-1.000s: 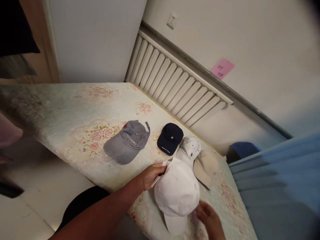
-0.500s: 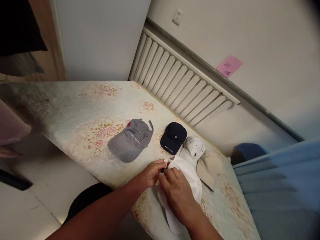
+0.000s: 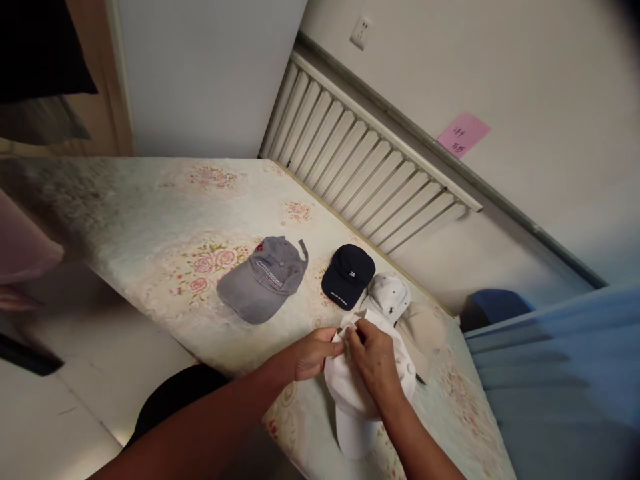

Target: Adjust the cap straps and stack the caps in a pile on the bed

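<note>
Premises are presenting as a domestic bedroom. A mattress [image 3: 165, 200] in quilted rose-print fabric is taking up most of the view. A white ribbed radiator [image 3: 365, 173] is running along the plastered wall behind it, with a wall socket [image 3: 361, 32] sitting above. Pale floor tiles [image 3: 60, 413] are showing beside the mattress, and blue cloth [image 3: 560, 373] is showing at the right.

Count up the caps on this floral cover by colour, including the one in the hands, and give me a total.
Grey cap: 1
Navy cap: 1
Beige cap: 1
White: 2, the held white cap and the perforated white cap
Total: 5 caps
</note>
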`<state>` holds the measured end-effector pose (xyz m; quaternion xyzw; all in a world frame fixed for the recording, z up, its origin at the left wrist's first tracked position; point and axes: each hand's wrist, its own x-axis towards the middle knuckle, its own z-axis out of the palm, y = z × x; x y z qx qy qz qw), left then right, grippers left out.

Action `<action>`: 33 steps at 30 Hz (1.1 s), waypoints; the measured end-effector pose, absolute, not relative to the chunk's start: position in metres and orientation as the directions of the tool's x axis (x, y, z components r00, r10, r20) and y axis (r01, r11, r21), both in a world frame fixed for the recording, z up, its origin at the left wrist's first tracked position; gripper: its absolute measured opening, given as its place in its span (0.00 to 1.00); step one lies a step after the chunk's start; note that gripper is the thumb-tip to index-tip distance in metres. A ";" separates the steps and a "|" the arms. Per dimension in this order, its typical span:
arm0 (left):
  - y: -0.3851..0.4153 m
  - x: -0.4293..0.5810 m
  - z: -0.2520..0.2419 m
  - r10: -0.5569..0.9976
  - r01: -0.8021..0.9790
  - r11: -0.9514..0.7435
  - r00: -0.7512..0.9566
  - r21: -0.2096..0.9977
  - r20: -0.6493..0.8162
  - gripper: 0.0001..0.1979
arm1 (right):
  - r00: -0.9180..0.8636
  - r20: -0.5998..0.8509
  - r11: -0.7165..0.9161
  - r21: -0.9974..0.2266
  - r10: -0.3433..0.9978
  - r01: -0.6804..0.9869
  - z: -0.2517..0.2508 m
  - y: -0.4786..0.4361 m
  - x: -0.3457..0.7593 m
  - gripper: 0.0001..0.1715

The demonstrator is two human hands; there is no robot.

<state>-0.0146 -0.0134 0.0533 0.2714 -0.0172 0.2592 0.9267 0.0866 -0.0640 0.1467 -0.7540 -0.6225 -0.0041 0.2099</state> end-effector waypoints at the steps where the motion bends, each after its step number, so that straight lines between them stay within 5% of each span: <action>1: -0.014 -0.013 0.053 0.493 -0.498 0.706 0.856 0.504 0.155 0.18 | 0.247 0.256 -0.150 -0.346 0.935 0.926 0.147 -0.062 0.086 0.16; 7: -0.017 -0.010 0.058 0.526 -0.462 0.657 0.847 0.595 0.077 0.13 | 0.497 0.178 -0.283 -0.642 0.849 0.713 0.161 -0.053 0.095 0.14; 11: -0.017 -0.020 0.065 0.576 -0.482 0.588 0.813 0.650 0.082 0.13 | 0.243 -0.037 -0.172 -0.807 0.969 0.565 0.175 -0.046 0.107 0.17; 13: -0.016 -0.023 0.067 0.565 -0.462 0.584 0.822 0.668 0.074 0.13 | 0.199 0.040 -0.100 -0.758 0.979 0.645 0.181 -0.040 0.111 0.19; 16: -0.015 -0.023 0.065 0.540 -0.456 0.601 0.837 0.657 0.087 0.12 | 0.074 0.201 0.045 -0.529 0.977 0.847 0.185 -0.031 0.113 0.16; 20: -0.010 -0.017 0.058 0.623 -0.563 0.589 0.773 0.579 0.119 0.12 | -0.197 -0.037 0.163 -0.421 0.980 0.892 0.178 -0.023 0.116 0.16; 23: -0.006 -0.013 0.052 0.661 -0.604 0.637 0.748 0.479 0.063 0.13 | -0.235 -0.150 0.155 -0.413 0.960 0.897 0.168 -0.024 0.119 0.16; 26: -0.005 -0.012 0.051 0.673 -0.603 0.657 0.740 0.452 0.009 0.14 | -0.095 -0.155 0.015 -0.457 0.983 0.889 0.159 -0.026 0.126 0.08; 33: -0.003 -0.017 0.058 0.680 -0.605 0.646 0.734 0.465 0.009 0.13 | 0.488 0.023 -0.376 -0.607 0.873 0.700 0.150 -0.022 0.183 0.10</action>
